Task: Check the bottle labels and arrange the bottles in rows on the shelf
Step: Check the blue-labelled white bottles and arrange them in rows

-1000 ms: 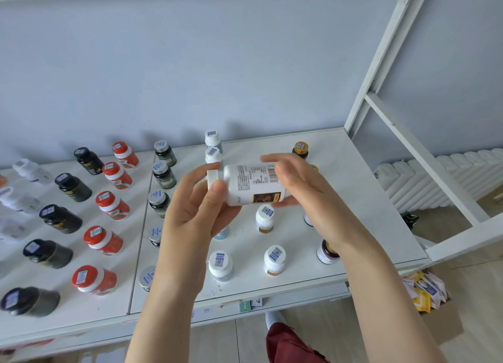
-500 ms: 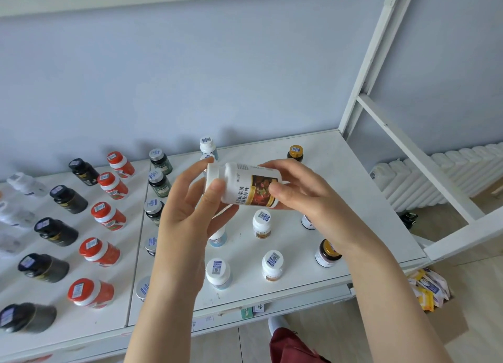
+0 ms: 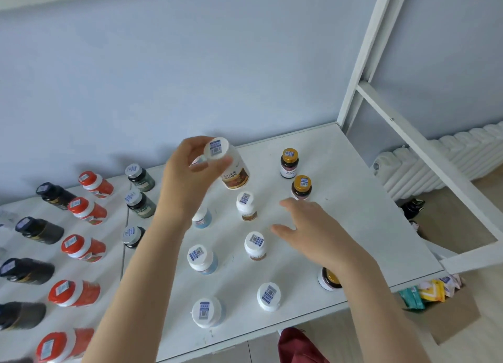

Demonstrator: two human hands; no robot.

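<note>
My left hand grips a white bottle with a brown picture label by its cap end, upright and slightly tilted, at the far end of a row of white-capped bottles. My right hand hovers with spread fingers over the white shelf, holding nothing, near the gold-capped brown bottles. Rows of white-and-blue bottles, dark green bottles, red bottles and black bottles stand to the left.
A white shelf post and diagonal brace rise at the right. A radiator stands behind them. A cardboard box of colourful packets sits on the floor below the shelf's right corner.
The white bottle went from lying sideways in both hands to upright in my left hand alone, lower toward the shelf. My right hand let go and dropped to the right.
</note>
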